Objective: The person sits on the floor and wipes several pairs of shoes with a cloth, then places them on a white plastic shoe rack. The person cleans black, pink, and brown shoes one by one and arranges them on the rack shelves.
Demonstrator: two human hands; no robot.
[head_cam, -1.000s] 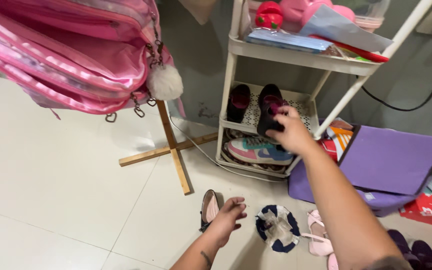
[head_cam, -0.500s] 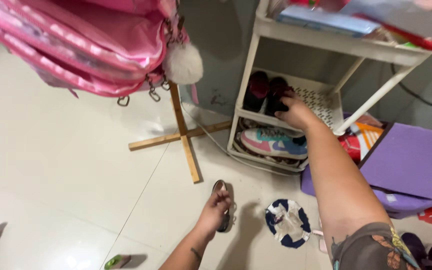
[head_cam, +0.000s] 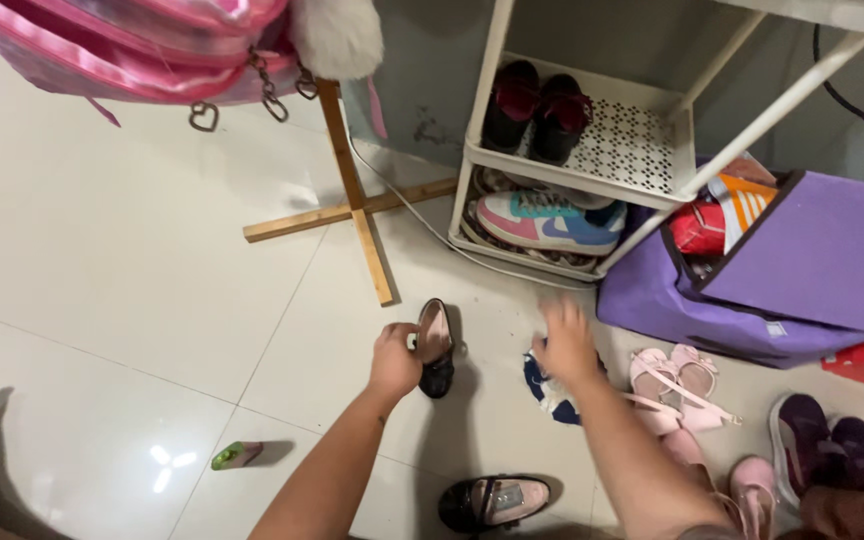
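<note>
The small black shoe (head_cam: pixel 436 350) with the pale pink lining lay on the tiled floor (head_cam: pixel 132 250), in front of the foot of the white shoe rack (head_cam: pixel 487 120) and just right of the wooden cross-shaped stand base (head_cam: pixel 357 205). The left hand (head_cam: pixel 395 358) was closed around its heel end, fingers wrapped on the side. The grip took only one end, so the toe could have dipped and the shoe slipped free on lifting, likely landing on its mate (head_cam: pixel 493 500), which lay nearer the person.

The right hand (head_cam: pixel 564 340) hung spread and blurred over a navy and white cloth piece (head_cam: pixel 549 390), holding nothing; whether it touched the cloth could not be told. A sweep sideways from there might have knocked the pink sandals (head_cam: pixel 667 378) just beside it.

On the rack's middle shelf a dark pair (head_cam: pixel 537 100) stood at the left end, with a pink, teal and blue sneaker (head_cam: pixel 550 222) on the shelf below. A white cable (head_cam: pixel 422 225) ran along the floor past the rack's foot, and could have snagged a shoe carried low towards the shelves. A purple fabric box (head_cam: pixel 752 270) stood against the rack's right side.
</note>
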